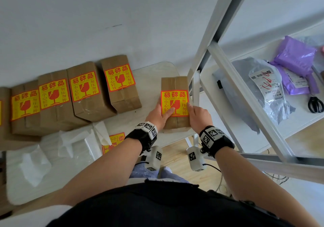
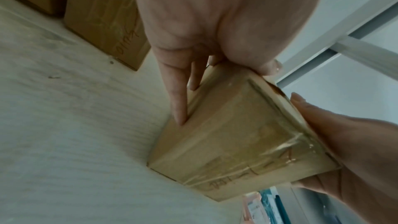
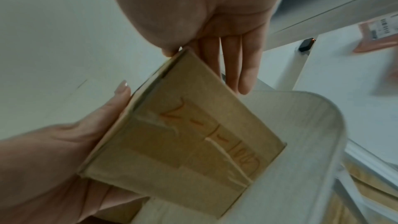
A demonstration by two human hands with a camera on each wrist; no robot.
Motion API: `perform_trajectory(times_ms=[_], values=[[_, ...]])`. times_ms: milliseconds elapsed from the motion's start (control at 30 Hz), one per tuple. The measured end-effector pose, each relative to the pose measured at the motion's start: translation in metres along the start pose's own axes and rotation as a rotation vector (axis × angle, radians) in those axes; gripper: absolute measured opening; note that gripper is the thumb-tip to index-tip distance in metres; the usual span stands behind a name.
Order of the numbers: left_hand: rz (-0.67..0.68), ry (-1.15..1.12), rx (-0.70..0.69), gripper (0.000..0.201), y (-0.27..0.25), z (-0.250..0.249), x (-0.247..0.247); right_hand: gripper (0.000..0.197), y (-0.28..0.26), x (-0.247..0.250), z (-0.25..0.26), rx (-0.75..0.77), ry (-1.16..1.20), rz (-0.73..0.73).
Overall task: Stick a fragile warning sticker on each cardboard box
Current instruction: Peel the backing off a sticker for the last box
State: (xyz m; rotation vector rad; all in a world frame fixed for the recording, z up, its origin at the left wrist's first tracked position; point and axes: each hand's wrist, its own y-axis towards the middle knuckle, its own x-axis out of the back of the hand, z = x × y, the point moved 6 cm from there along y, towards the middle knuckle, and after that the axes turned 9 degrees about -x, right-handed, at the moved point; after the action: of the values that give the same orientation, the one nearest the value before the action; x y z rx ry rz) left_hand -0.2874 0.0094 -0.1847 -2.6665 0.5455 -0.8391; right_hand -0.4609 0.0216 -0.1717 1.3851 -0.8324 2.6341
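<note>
At the right end of the white table point(image 1: 150, 79), a taped cardboard box point(image 1: 175, 84) stands apart from the row of labelled boxes point(image 1: 84, 93) lined up against the wall. A yellow-and-red fragile sticker point(image 1: 174, 103) lies on its top face. The left hand point(image 1: 158, 115) grips the box from the left side: its thumb presses across the sticker's lower left area while the fingers point(image 2: 180, 106) run down the side panel. The right hand point(image 1: 199, 115) grips the opposite side, thumb on the sticker's right edge, fingers point(image 3: 243, 67) extended straight down the right panel. Crumpled white backing papers point(image 1: 73, 140) and spare stickers point(image 1: 114, 141) lie near the table's front edge. Right of the table, a metal shelf rack point(image 1: 226, 65) carries grey and purple mailer bags point(image 1: 296, 56) and black scissors point(image 1: 315, 104).
</note>
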Motion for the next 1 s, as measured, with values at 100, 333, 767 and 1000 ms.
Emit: perform_trajectory(times_ms=[100, 333, 767, 1000], values=[[-0.072, -0.067, -0.067, 0.067, 0.005, -0.008, 0.016, 0.051, 0.006, 0.011, 0.018, 0.029, 0.044, -0.029], [-0.322, -0.322, 0.044, 0.056, 0.026, -0.017, 0.075, 0.044, 0.042, 0.019, 0.076, 0.125, 0.179, 0.000], [-0.358, -0.435, 0.208, 0.062, 0.042, 0.003, 0.091, 0.045, 0.087, -0.047, 0.120, 0.062, 0.453, 0.152], [-0.358, -0.579, 0.229, 0.083, 0.047, -0.005, 0.097, 0.035, 0.090, -0.047, 0.129, 0.013, 0.526, 0.164]])
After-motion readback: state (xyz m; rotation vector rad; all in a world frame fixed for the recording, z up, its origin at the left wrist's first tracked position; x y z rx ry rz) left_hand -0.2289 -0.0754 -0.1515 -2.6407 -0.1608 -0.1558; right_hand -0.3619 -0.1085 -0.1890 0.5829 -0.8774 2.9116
